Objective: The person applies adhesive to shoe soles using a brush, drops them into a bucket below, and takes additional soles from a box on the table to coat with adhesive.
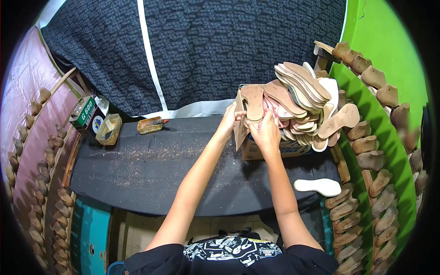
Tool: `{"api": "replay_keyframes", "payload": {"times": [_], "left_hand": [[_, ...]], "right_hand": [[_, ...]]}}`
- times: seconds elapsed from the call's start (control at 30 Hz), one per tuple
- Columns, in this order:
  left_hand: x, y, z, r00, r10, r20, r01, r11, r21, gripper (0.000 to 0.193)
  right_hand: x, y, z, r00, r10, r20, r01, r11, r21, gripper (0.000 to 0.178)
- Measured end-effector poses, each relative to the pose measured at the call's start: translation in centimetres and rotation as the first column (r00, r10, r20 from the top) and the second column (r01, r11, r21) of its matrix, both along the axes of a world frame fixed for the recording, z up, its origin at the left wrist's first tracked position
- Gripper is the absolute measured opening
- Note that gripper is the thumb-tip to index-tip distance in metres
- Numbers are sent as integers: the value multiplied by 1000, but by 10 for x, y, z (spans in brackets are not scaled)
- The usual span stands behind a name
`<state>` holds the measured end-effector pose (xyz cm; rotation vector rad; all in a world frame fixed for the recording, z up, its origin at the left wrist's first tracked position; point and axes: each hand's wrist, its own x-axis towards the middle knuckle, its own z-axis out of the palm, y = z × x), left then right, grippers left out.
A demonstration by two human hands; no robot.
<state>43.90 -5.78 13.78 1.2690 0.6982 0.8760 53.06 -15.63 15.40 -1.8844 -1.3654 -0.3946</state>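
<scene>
- Head view: the left hand point(229, 120) grips the edge of a tan insole point(253, 101) standing at the front of a cardboard box point(270, 149).
- The right hand point(266, 133) is curled over pink insoles point(275, 112) in the box; its grip is hidden.
- The box sits on the black worktop point(151, 169), heaped with more insoles point(305, 91).
- One white insole point(317, 186) lies near the worktop's right edge.

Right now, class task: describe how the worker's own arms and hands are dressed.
Both forearms are bare to the short black sleeves of a printed black T-shirt. The left hand and right hand wear no gloves; no watch or rings are visible.
</scene>
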Motion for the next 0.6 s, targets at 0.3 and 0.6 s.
{"api": "replay_keyframes", "payload": {"times": [0.3,0.6], "left_hand": [[-2,22,-9,992,-114,59,118,991,-66,66],[1,39,0,948,-242,208,281,943,-178,70]], "right_hand": [[-3,16,3,995,-81,55,84,995,-61,64],[-3,24,6,989,-148,20,148,989,-23,58]]}}
